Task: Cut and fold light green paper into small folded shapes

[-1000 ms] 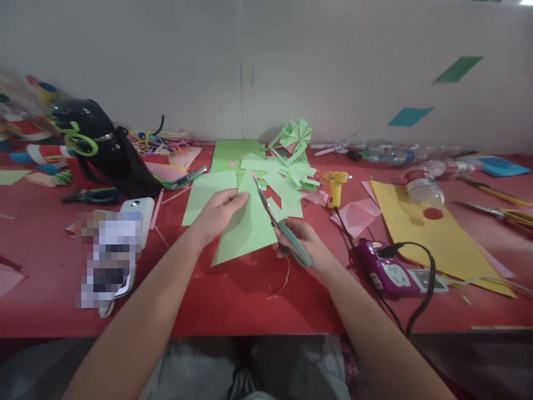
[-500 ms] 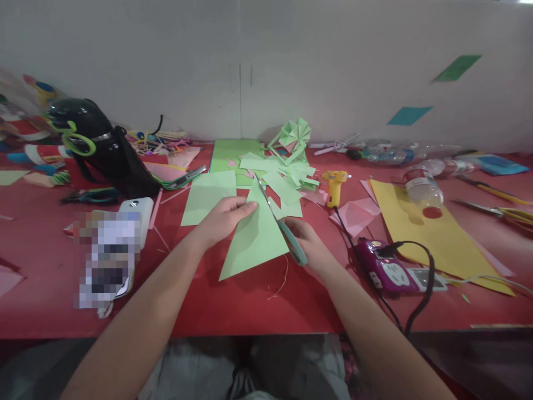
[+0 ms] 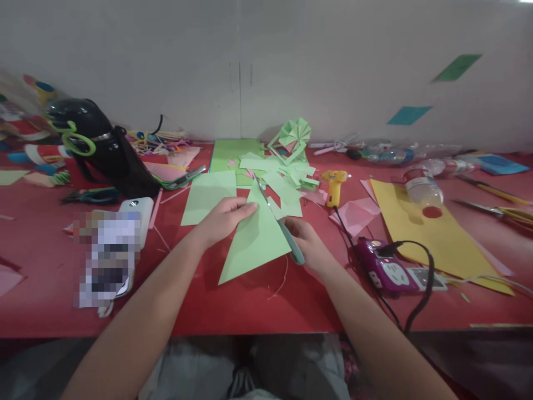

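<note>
My left hand (image 3: 222,218) pinches a light green paper triangle (image 3: 254,241) by its upper left edge, holding it just above the red table (image 3: 233,303). My right hand (image 3: 310,244) grips teal-handled scissors (image 3: 281,225), whose blades run along the triangle's right edge up to its tip. A second flat green sheet (image 3: 206,197) lies behind my left hand. Beyond it sits a pile of green paper offcuts (image 3: 283,178) and a folded green paper fan shape (image 3: 293,136).
A yellow glue gun (image 3: 334,186), pink paper (image 3: 356,214), a yellow sheet (image 3: 425,230), a purple power strip (image 3: 389,272) with black cable and a plastic bottle (image 3: 422,189) lie right. A black bag (image 3: 104,147), pliers (image 3: 89,195) and a white box (image 3: 139,214) lie left.
The green triangle and scissors shifted slightly right and the blades advanced along the paper's right edge toward the tip. Both hands kept their grip.
</note>
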Demonstrator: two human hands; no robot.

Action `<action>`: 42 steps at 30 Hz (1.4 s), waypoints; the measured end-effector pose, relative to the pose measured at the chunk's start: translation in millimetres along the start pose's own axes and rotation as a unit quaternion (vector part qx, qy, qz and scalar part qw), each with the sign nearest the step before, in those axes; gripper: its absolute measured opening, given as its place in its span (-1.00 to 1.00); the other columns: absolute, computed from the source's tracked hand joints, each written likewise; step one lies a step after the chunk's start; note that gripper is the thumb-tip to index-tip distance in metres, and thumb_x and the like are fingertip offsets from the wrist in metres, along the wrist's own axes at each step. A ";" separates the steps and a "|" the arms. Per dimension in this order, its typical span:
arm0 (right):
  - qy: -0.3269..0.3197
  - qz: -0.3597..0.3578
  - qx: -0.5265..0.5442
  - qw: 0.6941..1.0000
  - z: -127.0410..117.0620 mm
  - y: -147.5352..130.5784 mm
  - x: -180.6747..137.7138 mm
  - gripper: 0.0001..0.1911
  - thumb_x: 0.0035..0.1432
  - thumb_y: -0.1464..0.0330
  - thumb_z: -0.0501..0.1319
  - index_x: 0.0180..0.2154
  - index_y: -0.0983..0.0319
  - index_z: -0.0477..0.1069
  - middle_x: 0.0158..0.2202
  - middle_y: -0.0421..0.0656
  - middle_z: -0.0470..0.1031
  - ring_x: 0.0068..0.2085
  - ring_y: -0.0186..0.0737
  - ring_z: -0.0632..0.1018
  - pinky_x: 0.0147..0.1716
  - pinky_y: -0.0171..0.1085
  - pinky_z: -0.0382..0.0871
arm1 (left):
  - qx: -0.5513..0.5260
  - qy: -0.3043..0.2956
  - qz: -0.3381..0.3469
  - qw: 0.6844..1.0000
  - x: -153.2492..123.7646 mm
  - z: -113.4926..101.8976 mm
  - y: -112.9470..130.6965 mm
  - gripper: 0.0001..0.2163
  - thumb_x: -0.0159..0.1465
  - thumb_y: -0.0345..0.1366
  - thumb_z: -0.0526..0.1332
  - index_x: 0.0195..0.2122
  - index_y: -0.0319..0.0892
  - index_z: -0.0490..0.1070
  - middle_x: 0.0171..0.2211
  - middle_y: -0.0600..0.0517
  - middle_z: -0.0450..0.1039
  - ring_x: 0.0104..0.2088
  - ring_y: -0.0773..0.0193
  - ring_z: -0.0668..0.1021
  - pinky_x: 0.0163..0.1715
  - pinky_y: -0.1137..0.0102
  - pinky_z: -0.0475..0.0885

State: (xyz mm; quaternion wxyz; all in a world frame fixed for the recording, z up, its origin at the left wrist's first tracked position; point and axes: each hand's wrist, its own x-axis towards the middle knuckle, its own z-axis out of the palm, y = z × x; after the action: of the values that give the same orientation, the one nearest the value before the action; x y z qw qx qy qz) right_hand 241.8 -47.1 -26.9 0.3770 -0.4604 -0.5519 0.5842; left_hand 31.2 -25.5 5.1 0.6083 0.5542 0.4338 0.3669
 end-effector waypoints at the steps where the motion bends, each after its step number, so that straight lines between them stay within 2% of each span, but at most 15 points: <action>1: 0.003 0.000 0.001 1.000 0.4 0.5 0.2 -0.74 -0.05 0.23 0.35 -0.38 0.24 0.39 -0.50 -0.27 0.38 -0.46 -0.35 0.33 -0.48 -0.34 0.15 | -0.001 -0.001 0.001 1.000 0.0 -0.1 0.0 -0.70 0.22 -0.03 0.32 -0.35 -0.19 0.53 -0.40 -0.01 0.57 -0.36 0.20 0.58 -0.32 0.36 0.44; 9: 0.017 0.004 -0.003 1.000 0.8 1.2 1.5 -0.74 -0.05 0.22 0.38 -0.42 0.21 0.37 -0.57 -0.27 0.39 -0.52 -0.34 0.36 -0.53 -0.33 0.18 | -0.004 0.000 -0.011 1.000 0.6 -2.2 -0.5 -0.70 0.23 -0.02 0.31 -0.35 -0.20 0.53 -0.38 -0.03 0.58 -0.38 0.19 0.58 -0.35 0.35 0.46; 16: 0.044 -0.004 -0.029 0.999 2.5 3.1 2.2 -0.73 -0.02 0.20 0.37 -0.44 0.20 0.36 -0.60 -0.28 0.38 -0.58 -0.37 0.33 -0.59 -0.34 0.14 | -0.005 0.007 -0.015 1.000 0.1 -1.1 -0.4 -0.68 0.23 0.01 0.29 -0.36 -0.19 0.51 -0.40 -0.02 0.57 -0.41 0.21 0.57 -0.37 0.35 0.45; 20: 0.128 -0.028 -0.061 0.989 0.7 4.7 4.0 -0.66 -0.03 0.11 0.39 -0.42 0.20 0.38 -0.54 -0.21 0.45 -0.54 -0.30 0.40 -0.56 -0.31 0.21 | -0.003 0.004 -0.016 1.000 0.0 -2.0 -0.8 -0.67 0.23 0.03 0.29 -0.35 -0.19 0.50 -0.39 -0.02 0.56 -0.39 0.21 0.57 -0.35 0.35 0.45; 23: 0.182 -0.061 -0.105 0.976 -9.0 9.6 7.1 -0.65 0.06 0.07 0.33 -0.28 0.19 0.40 -0.31 -0.07 0.57 -0.36 -0.16 0.54 -0.43 -0.25 0.35 | 0.021 0.011 -0.001 1.000 0.5 -3.5 -1.1 -0.66 0.24 0.04 0.28 -0.36 -0.18 0.48 -0.42 0.01 0.51 -0.40 0.23 0.54 -0.36 0.36 0.42; 26: 0.233 -0.055 -0.260 0.935 -21.3 15.6 10.8 -0.67 0.10 0.13 0.27 -0.19 0.21 0.38 -0.26 0.00 0.58 -0.26 -0.05 0.56 -0.33 -0.19 0.37 | 0.042 0.018 0.011 0.999 2.1 -4.3 -1.9 -0.65 0.22 0.05 0.27 -0.39 -0.17 0.44 -0.44 0.01 0.47 -0.40 0.21 0.51 -0.37 0.34 0.40; 28: 0.234 -0.047 -0.334 0.912 -27.3 18.5 12.9 -0.70 0.13 0.20 0.23 -0.14 0.22 0.38 -0.23 0.02 0.57 -0.23 -0.03 0.57 -0.29 -0.18 0.36 | 0.052 0.032 0.018 0.998 4.0 -4.9 -3.4 -0.65 0.22 0.06 0.26 -0.40 -0.17 0.42 -0.46 0.02 0.44 -0.39 0.19 0.49 -0.38 0.34 0.39; 32: 0.222 -0.066 -0.418 0.878 -33.5 21.8 17.2 -0.71 0.19 0.22 0.15 -0.11 0.24 0.38 -0.20 0.04 0.56 -0.21 0.00 0.54 -0.27 -0.16 0.35 | 0.065 0.072 0.050 0.994 9.4 -8.2 -9.5 -0.65 0.24 0.04 0.24 -0.42 -0.16 0.35 -0.45 0.06 0.35 -0.38 0.24 0.42 -0.37 0.38 0.33; 35: 0.231 -0.084 -0.485 0.839 -35.7 22.1 20.0 -0.71 0.21 0.27 0.13 -0.09 0.29 0.38 -0.17 0.12 0.54 -0.17 0.07 0.52 -0.23 -0.12 0.34 | 0.068 0.085 0.067 0.992 13.3 -11.3 -14.7 -0.66 0.26 0.02 0.22 -0.43 -0.15 0.29 -0.45 0.10 0.28 -0.40 0.30 0.35 -0.38 0.40 0.26; 38: 0.214 -0.060 -0.547 0.807 -35.9 18.0 19.9 -0.75 0.25 0.35 0.10 -0.08 0.32 0.37 -0.12 0.19 0.53 -0.11 0.13 0.52 -0.20 -0.12 0.31 | 0.077 0.097 0.067 0.990 15.4 -12.8 -17.7 -0.67 0.27 0.00 0.20 -0.44 -0.14 0.23 -0.47 0.12 0.20 -0.44 0.32 0.28 -0.41 0.41 0.19; 42: 0.175 -0.012 -0.597 0.783 -34.5 7.3 17.4 -0.82 0.26 0.39 0.12 -0.12 0.31 0.39 -0.19 0.15 0.56 -0.14 0.11 0.55 -0.28 -0.17 0.25 | 0.096 0.112 0.066 0.987 15.7 -12.3 -17.9 -0.63 0.28 -0.05 0.20 -0.49 -0.11 0.06 -0.52 0.16 0.02 -0.51 0.35 0.16 -0.47 0.39 0.06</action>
State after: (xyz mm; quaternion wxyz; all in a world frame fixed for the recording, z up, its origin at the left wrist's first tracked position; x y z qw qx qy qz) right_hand 270.1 -21.1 -35.1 0.1237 -0.6812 -0.7203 0.0424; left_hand 24.7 -8.6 -14.7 0.4741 0.5930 0.4950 0.4226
